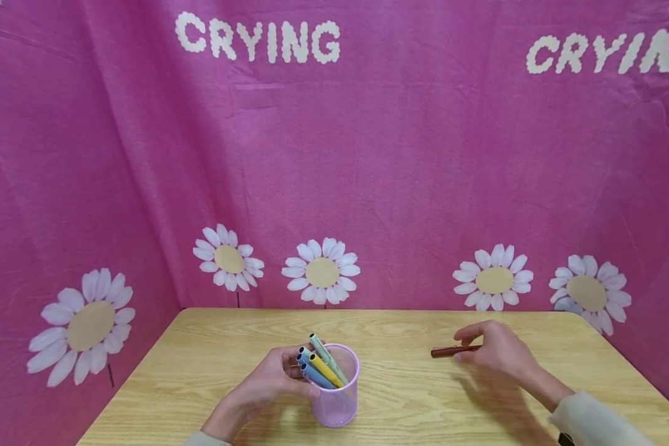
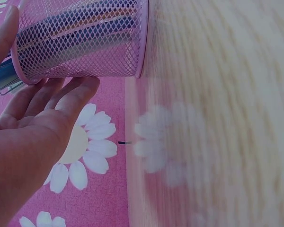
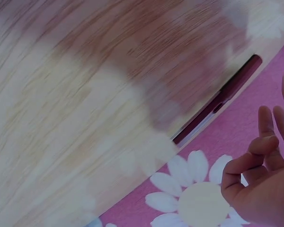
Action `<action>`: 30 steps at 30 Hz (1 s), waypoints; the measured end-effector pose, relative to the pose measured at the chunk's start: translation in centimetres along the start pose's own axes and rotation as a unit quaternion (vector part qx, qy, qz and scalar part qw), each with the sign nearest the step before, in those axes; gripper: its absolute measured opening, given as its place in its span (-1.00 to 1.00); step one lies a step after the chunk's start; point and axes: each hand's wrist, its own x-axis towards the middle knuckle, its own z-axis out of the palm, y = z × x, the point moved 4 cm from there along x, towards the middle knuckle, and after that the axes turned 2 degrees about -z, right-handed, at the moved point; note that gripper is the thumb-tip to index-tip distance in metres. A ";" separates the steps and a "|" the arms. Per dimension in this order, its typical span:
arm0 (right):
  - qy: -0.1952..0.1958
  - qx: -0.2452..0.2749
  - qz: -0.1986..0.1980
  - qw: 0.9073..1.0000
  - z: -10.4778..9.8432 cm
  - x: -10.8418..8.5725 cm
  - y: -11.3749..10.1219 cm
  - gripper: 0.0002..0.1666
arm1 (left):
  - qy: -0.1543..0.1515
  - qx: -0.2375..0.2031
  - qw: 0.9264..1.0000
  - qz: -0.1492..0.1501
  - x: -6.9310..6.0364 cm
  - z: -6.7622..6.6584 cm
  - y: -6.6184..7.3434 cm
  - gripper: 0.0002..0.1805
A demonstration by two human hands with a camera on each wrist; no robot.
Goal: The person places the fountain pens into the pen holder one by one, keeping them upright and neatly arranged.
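Observation:
A pink mesh pen cup (image 1: 336,406) stands upright on the wooden table, holding several pens, among them a yellow pen (image 1: 326,370) and blue and pale green ones. My left hand (image 1: 273,379) holds the cup from its left side, thumb in front and fingers behind. In the left wrist view, those fingers (image 2: 78,94) touch the mesh wall (image 2: 85,42). At the right, a dark red pen (image 1: 445,352) with a clip lies on the table. My right hand (image 1: 498,350) hovers over its right end, fingers loosely bent; the right wrist view shows the pen (image 3: 220,101) apart from the fingers.
The light wooden table (image 1: 390,378) reaches back to a pink cloth (image 1: 401,186) with white daisies and lettering. This cloth also hangs at the left and right sides of the table.

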 end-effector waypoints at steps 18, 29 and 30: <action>-0.028 -0.060 0.022 0.998 0.2 0.6 2.7 -0.59 | -0.015 -0.009 1.000 0.022 0.1 0.0 0.0 -0.21; -0.030 -0.058 0.020 0.998 1.0 1.5 3.1 -0.62 | -0.016 -0.005 1.000 0.024 0.1 -0.1 0.1 -0.19; -0.031 -0.057 0.020 0.998 1.1 1.6 3.1 -0.63 | -0.016 -0.006 1.000 0.024 0.0 -0.1 0.1 -0.19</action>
